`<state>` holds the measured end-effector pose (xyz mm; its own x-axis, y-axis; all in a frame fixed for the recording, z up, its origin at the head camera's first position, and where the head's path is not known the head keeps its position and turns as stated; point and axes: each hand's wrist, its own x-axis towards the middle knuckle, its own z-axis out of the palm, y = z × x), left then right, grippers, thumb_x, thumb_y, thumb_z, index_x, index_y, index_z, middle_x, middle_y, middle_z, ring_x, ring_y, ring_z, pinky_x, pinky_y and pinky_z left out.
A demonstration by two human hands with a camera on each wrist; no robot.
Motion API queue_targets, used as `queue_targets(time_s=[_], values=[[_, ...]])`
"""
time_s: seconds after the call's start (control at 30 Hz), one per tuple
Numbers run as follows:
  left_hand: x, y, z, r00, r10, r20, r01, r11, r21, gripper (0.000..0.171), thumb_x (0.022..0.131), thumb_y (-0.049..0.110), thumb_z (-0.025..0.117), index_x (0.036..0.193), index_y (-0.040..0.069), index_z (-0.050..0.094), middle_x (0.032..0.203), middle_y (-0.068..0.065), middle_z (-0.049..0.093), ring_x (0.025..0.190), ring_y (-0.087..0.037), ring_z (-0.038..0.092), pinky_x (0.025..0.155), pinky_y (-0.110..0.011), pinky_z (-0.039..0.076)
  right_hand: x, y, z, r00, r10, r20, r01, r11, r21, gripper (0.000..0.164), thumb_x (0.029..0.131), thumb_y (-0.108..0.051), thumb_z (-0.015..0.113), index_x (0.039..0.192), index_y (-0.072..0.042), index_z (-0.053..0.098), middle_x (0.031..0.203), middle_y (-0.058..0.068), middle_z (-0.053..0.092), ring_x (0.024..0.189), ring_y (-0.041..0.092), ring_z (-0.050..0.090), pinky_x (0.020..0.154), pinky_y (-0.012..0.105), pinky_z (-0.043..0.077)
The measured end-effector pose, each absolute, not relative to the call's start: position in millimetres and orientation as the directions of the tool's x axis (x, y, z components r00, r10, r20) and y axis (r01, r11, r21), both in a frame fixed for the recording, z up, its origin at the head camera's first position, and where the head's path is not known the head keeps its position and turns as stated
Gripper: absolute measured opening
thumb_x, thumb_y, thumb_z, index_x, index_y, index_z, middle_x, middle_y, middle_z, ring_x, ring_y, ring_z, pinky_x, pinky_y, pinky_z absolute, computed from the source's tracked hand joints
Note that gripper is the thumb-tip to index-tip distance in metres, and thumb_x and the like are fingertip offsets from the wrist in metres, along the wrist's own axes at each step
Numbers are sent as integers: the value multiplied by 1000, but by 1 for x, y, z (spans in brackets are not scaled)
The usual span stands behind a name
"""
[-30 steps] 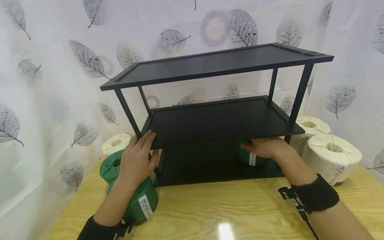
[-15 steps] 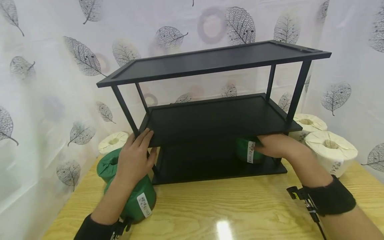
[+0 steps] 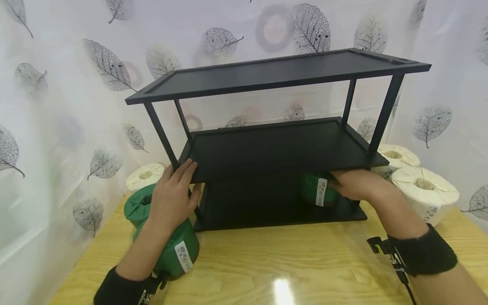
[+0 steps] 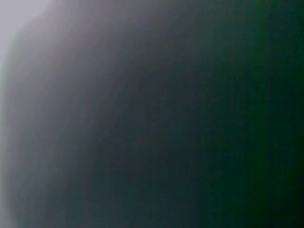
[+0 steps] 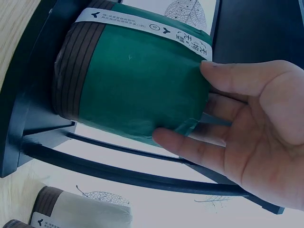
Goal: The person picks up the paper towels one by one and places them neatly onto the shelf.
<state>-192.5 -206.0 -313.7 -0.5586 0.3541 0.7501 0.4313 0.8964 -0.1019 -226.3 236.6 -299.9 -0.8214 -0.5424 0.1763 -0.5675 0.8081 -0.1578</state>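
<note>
In the head view a black shelf rack with three levels stands on a wooden table. My left hand grips its middle shelf at the left front post, fingers over the edge, thumb lower. On the bottom shelf, toward the right, stands a green paper-wrapped roll with a white label strip. My right hand reaches under the middle shelf and holds this roll from its right side. The right wrist view shows the thumb of my right hand and another finger touching opposite sides of the green roll's end.
Left of the rack are a green roll, another green roll partly behind my forearm, and a cream roll. Two cream rolls, one behind and one nearer, stand at right. The left wrist view is a dark blur.
My right hand has shifted a little to the right around the green roll, uncovering more of its front and label. My left hand keeps its hold on the rack. The head view has shifted slightly.
</note>
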Motion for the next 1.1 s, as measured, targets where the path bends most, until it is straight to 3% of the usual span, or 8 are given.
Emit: queue_targets(time_s=[0.43, 1.1], values=[[-192, -206, -312, -578, 348, 738, 422, 902, -95, 48, 86, 18, 75, 126, -4, 64, 130, -23, 64, 115, -45, 61, 99, -53, 48, -232, 236, -305, -818, -521, 244, -561, 816, -140, 50, 88, -5, 72, 135, -6, 55, 131, 21, 53, 121, 41, 54, 101, 59, 43], [-193, -204, -313, -564, 346, 750, 422, 901, -98, 47, 85, 16, 75, 125, -5, 64, 130, -23, 64, 113, -47, 61, 96, -54, 50, -233, 235, -305, -821, -524, 228, -563, 809, -169, 51, 89, -3, 71, 138, -7, 56, 138, 21, 53, 126, 43, 53, 103, 58, 43]])
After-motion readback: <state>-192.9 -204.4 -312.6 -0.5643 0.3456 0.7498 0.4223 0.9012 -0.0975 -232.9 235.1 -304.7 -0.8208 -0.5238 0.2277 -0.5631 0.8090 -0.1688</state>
